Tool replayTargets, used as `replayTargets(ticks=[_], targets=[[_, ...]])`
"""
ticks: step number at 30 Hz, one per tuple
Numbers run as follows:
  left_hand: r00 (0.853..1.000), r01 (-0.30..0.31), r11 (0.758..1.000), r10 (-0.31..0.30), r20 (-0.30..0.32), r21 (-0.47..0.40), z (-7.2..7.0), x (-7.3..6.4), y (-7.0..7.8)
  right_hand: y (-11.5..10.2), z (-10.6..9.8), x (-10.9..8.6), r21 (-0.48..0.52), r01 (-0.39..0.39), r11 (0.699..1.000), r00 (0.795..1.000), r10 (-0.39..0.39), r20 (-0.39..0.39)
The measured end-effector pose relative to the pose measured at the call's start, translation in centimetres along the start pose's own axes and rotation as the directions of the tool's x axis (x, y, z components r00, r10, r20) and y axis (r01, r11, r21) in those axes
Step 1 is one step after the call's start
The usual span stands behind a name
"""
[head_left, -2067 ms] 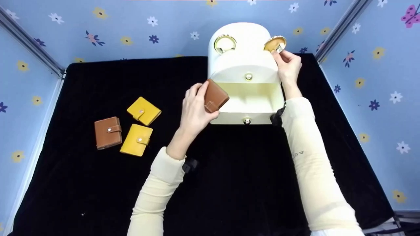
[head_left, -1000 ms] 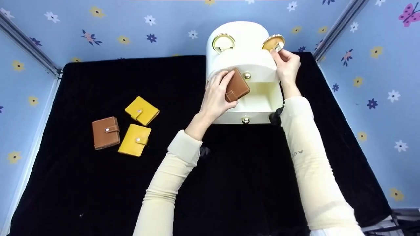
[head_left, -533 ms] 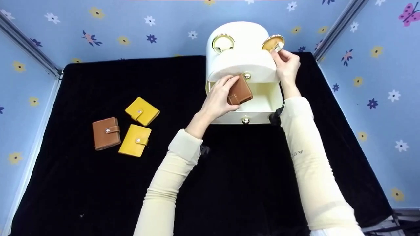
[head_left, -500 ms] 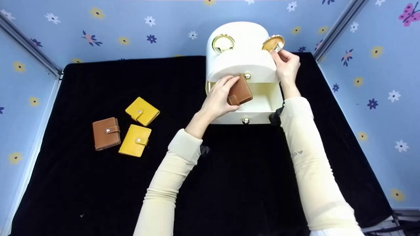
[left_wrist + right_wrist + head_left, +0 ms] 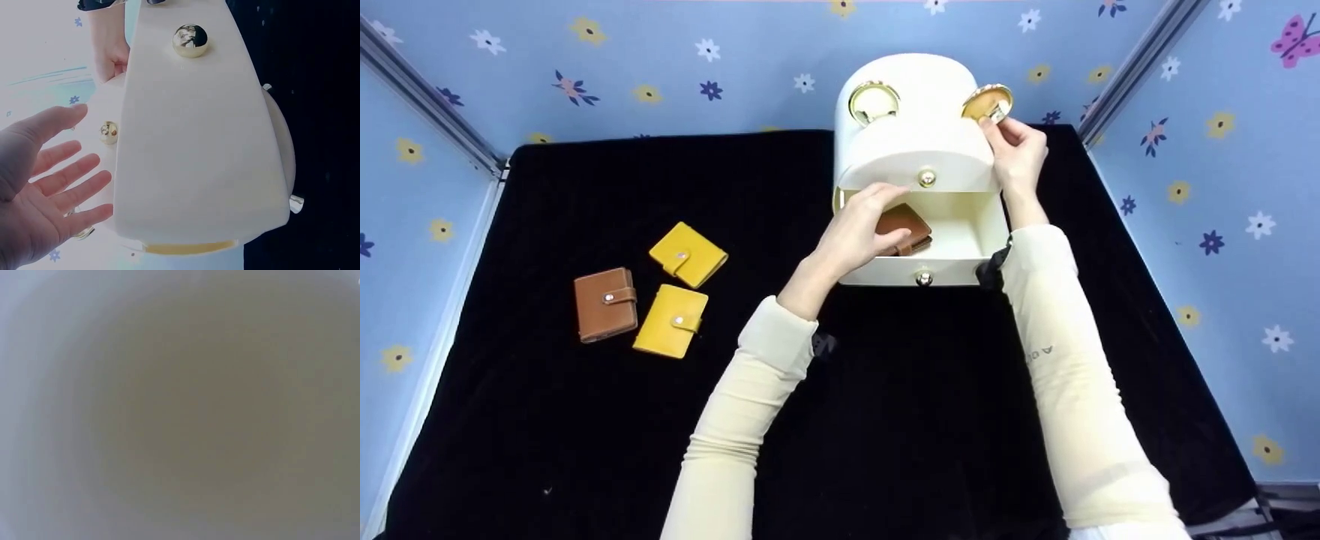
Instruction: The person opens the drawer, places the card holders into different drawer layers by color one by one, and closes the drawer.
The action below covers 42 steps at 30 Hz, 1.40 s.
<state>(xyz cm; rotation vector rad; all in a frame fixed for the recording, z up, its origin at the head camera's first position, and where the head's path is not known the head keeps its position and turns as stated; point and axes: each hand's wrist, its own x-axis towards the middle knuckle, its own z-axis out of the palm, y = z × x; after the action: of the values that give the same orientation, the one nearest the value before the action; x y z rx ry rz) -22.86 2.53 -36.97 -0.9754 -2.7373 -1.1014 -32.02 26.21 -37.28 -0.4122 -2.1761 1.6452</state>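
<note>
In the head view, a brown snap wallet (image 5: 905, 226) lies inside the pulled-out lower drawer (image 5: 971, 225) of a white rounded cabinet (image 5: 930, 97). My left hand (image 5: 856, 231) is just over the drawer's left part, its thumb overlapping the wallet and hiding some of it. The left wrist view shows that hand (image 5: 42, 185) with fingers apart and nothing in them, beside the drawer front (image 5: 197, 140). At the cabinet's top right, my right hand (image 5: 1020, 156) pinches the lower edge of a round gold-rimmed ear (image 5: 986, 100). The right wrist view is only a blurred pale surface.
To the left on the black cloth (image 5: 585, 420) lie another brown wallet (image 5: 598, 315), a yellow wallet (image 5: 694, 259) and a second yellow wallet (image 5: 666, 330). Flowered blue panels (image 5: 765, 45) stand behind and at both sides. A gold knob (image 5: 924, 278) sticks out from the drawer.
My left hand carried the brown wallet rightward over the drawer, lowered it and let go; the wallet now lies inside. My right hand has stayed at the gold-rimmed ear.
</note>
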Motion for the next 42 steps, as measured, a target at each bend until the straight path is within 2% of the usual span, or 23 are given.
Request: replayTargets(ticks=[5,9,16,20,26,32,38,42], targets=[[0.999,0.042,0.999,-0.042,-0.034,0.006,-0.3,-0.7,-0.3,0.0,0.0,0.0,-0.023,0.005,1.000,1.000,-0.005,-0.007],[0.994,0.070,0.998,-0.070,-0.085,-0.010,-0.5,-1.3,-1.1,0.0,-0.1,0.0,-0.012,-0.009,1.000,1.000,0.009,-0.008],[0.975,0.120,0.993,-0.122,-0.187,-0.020,-1.1,-2.2,-3.2,-0.1,-0.1,0.1,-0.019,0.000,1.000,1.000,0.000,-0.020],[0.962,0.163,0.986,-0.163,-0.217,-0.017,-1.5,-2.9,-4.6,-0.2,-0.1,0.1,-0.017,-0.009,1.000,1.000,0.009,-0.019],[0.945,0.253,0.968,-0.246,-0.214,0.002,-2.4,-4.0,-6.8,-0.2,-0.1,0.1,-0.019,-0.014,1.000,1.000,0.014,-0.017],[0.929,0.322,0.945,-0.304,-0.212,0.057,-3.5,-5.5,-9.1,0.0,0.0,0.0,-0.016,-0.015,1.000,1.000,0.014,-0.010],[0.905,0.410,0.905,-0.389,-0.173,0.113,-4.9,-7.2,-11.4,0.0,0.0,0.1,-0.021,0.000,1.000,1.000,-0.001,-0.013],[0.880,0.469,0.873,-0.449,-0.156,0.136,-5.7,-8.5,-13.0,0.0,0.1,0.1,-0.032,0.003,0.999,1.000,-0.003,-0.015]])
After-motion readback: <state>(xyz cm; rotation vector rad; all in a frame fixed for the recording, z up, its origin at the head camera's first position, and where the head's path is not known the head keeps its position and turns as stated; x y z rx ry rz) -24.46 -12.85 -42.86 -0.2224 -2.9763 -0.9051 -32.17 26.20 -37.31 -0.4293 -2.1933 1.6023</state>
